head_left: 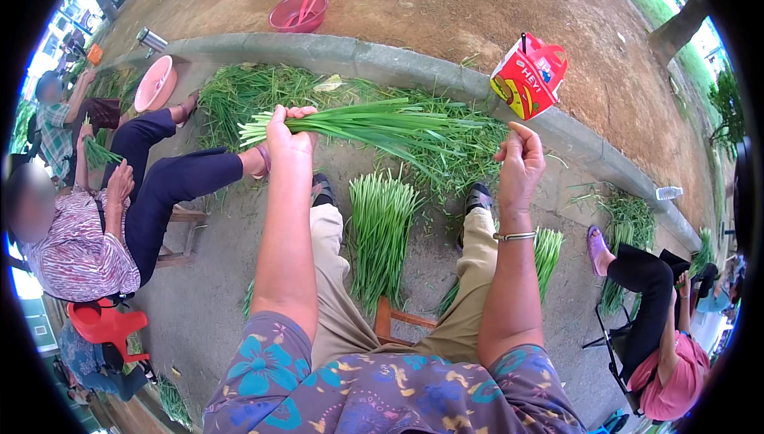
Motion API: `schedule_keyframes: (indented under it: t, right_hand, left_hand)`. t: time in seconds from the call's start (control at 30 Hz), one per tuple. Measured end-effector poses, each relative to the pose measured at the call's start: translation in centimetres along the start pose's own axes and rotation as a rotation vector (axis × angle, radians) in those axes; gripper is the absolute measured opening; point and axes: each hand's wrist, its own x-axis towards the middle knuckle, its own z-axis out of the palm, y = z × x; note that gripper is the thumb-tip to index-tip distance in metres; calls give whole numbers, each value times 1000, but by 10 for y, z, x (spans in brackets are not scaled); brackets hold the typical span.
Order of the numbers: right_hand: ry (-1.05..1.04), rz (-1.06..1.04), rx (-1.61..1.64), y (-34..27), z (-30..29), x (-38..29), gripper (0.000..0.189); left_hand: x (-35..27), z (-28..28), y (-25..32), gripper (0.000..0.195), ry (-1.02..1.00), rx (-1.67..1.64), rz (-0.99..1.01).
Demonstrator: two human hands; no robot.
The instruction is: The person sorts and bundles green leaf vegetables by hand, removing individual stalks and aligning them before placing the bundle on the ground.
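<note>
My left hand (292, 132) is closed around the pale stem ends of a bunch of green garlic chives (382, 126), whose leaves stretch out to the right. Off the leaf tips, my right hand (520, 159) is raised with its fingers bent and thumb near them; whether a thin leaf is between them cannot be told. On the ground between my feet lies a larger pile of chives (382, 231), pale ends away from me. Another bundle of chives (547, 258) lies beyond my right forearm. Loose leaves (262, 97) are heaped along the curb.
A concrete curb (412, 64) curves across the front, with a red carry box (525, 79) on it. Behind it is a dark pink basin (298, 13). A pink basin (156, 85) stands left. Seated people are on both sides, one (83, 243) holding chives. A wooden stool (385, 323) is below me.
</note>
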Motion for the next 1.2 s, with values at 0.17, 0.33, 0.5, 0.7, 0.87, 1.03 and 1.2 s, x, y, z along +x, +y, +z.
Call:
schedule_keyframes:
  t: [0.17, 0.33, 0.5, 0.7, 0.87, 1.03, 1.2]
  right_hand:
    - [3, -52, -87, 4, -3, 3, 13]
    - [7, -95, -99, 7, -4, 3, 10]
    - [196, -479, -461, -1, 2, 3, 10]
    - [29, -548, -297, -21, 13, -18, 7]
    - [-178, -713, -202, -26, 30, -36, 10]
    - [-385, -757, -226, -30, 43, -60, 11]
    - [-412, -525, -618, -14, 52, -75, 13]
  left_hand:
    - [-1, 2, -1, 32, 50, 7, 43]
    - [0, 2, -2, 31, 46, 1, 27]
    - [2, -1, -3, 32, 26, 30, 49]
    - [3, -1, -3, 33, 26, 48, 32]
    - [3, -1, -4, 33, 32, 52, 28]
    - [3, 0, -4, 34, 42, 34, 38]
    - [2, 2, -1, 34, 50, -7, 43]
